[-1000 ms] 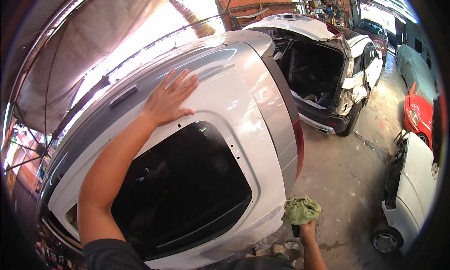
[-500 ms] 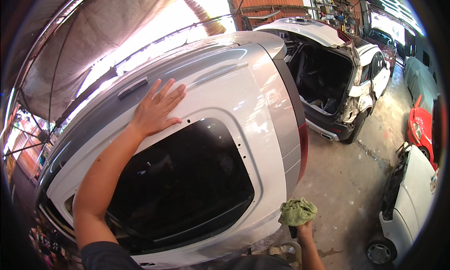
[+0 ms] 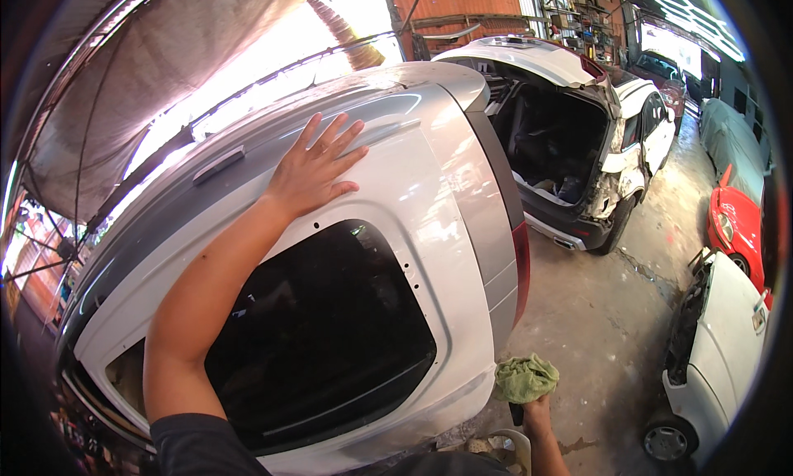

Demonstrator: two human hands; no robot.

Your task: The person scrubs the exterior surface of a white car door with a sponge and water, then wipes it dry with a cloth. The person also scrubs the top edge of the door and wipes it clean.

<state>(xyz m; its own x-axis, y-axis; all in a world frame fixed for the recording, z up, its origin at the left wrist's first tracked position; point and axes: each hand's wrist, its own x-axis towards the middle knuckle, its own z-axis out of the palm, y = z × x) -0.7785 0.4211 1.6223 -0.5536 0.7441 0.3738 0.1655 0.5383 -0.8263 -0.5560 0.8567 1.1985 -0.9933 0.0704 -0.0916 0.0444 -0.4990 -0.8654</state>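
A silver and white van or SUV (image 3: 446, 228) fills the middle, with a dark side window (image 3: 322, 335) and small holes in the panel around it. Above that window, my left hand (image 3: 318, 166) lies on the white and silver body panel, palm down and fingers spread. At the lower right, beside the vehicle's rear corner, my right hand (image 3: 537, 411) is closed around a dark handle-like piece, partly hidden. A crumpled green cloth (image 3: 527, 379) sits on top of it. What lies under the cloth is hidden.
Behind stands a white car (image 3: 562, 137) with an open, stripped rear. To the right are a white car body part (image 3: 727, 327), a red car (image 3: 735, 228) and a covered car (image 3: 731, 149). A pale container (image 3: 512, 447) is low by my right arm.
My left hand has slid rightward along the panel, toward the rear, fingers still spread. My right hand keeps its hold with the green cloth. The view has shifted slightly.
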